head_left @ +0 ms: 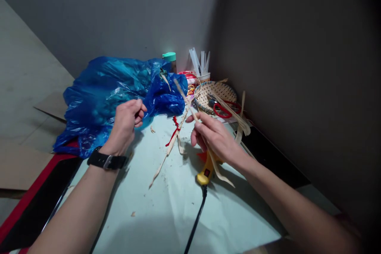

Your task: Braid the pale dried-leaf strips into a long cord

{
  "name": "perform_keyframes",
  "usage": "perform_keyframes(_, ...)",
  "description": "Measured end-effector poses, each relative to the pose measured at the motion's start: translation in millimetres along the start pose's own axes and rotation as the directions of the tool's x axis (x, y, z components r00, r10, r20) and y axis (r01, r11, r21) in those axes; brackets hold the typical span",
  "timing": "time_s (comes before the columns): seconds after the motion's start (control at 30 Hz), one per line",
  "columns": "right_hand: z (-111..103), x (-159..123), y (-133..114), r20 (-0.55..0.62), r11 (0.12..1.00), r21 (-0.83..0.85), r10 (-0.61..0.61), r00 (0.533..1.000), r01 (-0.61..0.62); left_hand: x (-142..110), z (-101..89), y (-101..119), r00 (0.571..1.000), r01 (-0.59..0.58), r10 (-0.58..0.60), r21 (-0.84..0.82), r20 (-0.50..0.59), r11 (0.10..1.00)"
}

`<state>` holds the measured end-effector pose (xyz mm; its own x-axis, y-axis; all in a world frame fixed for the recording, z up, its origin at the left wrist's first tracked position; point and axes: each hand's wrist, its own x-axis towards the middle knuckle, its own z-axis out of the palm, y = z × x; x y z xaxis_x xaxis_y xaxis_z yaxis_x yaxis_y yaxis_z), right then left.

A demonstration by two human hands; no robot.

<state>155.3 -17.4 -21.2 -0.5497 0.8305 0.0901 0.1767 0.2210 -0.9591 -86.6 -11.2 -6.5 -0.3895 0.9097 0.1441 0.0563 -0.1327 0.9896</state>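
My right hand (206,131) pinches a long pale dried husk strip (220,174) between thumb and fingers. The strip's thin end points up and away, and its curled tail hangs below the palm. Under this hand lies a yellow glue gun (204,178) with a black cord, partly covered. My left hand (129,117) is closed in front of the blue bag, thumb pressed to the curled fingers; whether anything is in it I cannot make out. Between the hands, a twisted husk piece (172,143) tied with red ribbon (177,129) lies on the pale cloth (143,214).
A large blue plastic bag (101,87) fills the back left. Behind stand a green-lidded jar (169,57) and a cup (204,77) of translucent sticks. Red-handled scissors (223,110) and more husk strips lie on a woven basket (205,89). Walls close off the back and right.
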Motion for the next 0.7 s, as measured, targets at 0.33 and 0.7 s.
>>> perform_keyframes(0.33, -15, 20, 8, -0.081, 0.834, 0.548, 0.137, 0.987, -0.071, -10, -29.5, 19, 0.738, -0.018, 0.03, -0.025, 0.674, 1.0)
perform_keyframes(0.7, -5, 24, 19, -0.052, 0.968, 0.227, 0.119, 0.991, -0.105, -11, 36.0, -33, 0.817, -0.239, -0.222, 0.663, 0.532, 0.71)
